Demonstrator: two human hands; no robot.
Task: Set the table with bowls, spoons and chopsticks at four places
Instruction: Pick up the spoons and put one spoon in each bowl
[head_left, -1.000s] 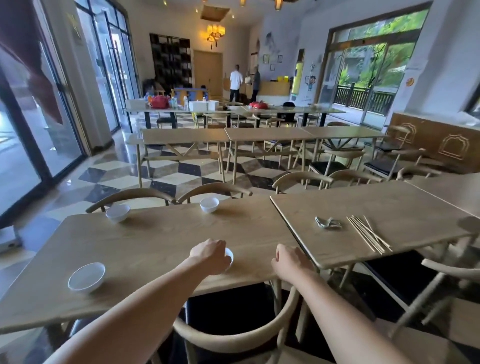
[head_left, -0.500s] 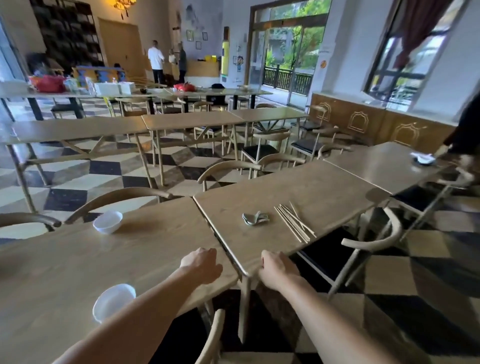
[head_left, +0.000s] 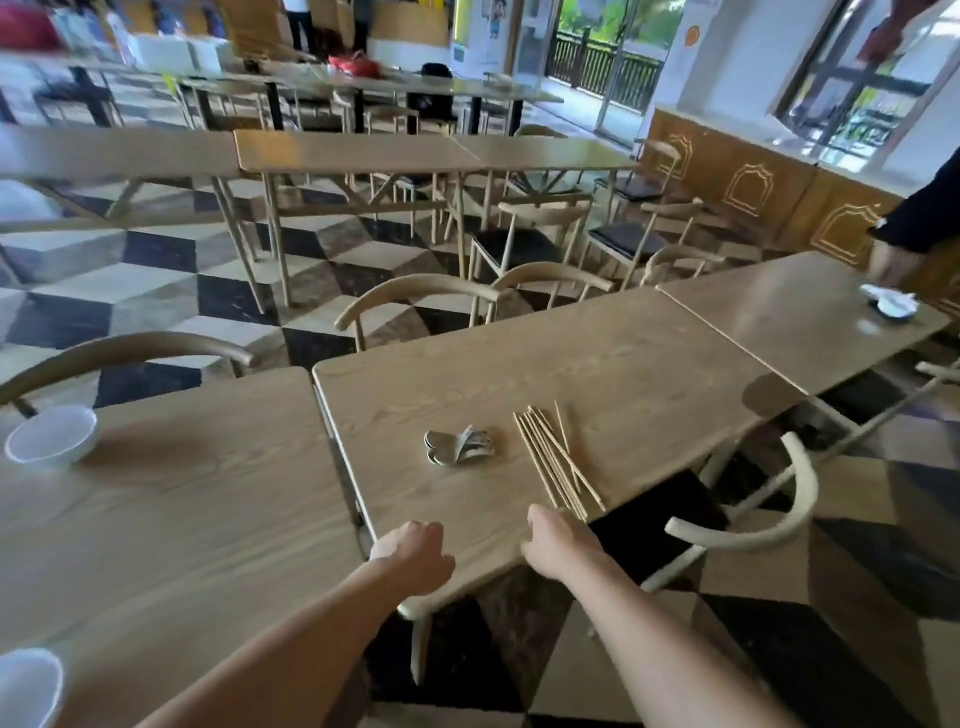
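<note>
A heap of grey spoons (head_left: 458, 447) lies on the middle wooden table (head_left: 597, 364), with a bundle of several chopsticks (head_left: 558, 462) just to its right. My left hand (head_left: 413, 556) hovers at this table's near edge, fingers curled, holding nothing. My right hand (head_left: 556, 543) is close to the near ends of the chopsticks, loosely curled and holding nothing. On the left table (head_left: 182, 499), a white bowl (head_left: 52, 435) stands at the far left and another white bowl (head_left: 26, 686) is cut off at the lower left corner.
Wooden chairs stand behind the tables (head_left: 415, 301) and at the right (head_left: 753, 519). On the right table (head_left: 789, 312) lies a small white dish (head_left: 894, 304), under another person's hand (head_left: 891, 262). Rows of tables and chairs fill the checkered floor beyond.
My view has swung right from the bowl table to the table with spoons and chopsticks. My left hand has let go of the near bowl; both hands moved right towards the chopsticks.
</note>
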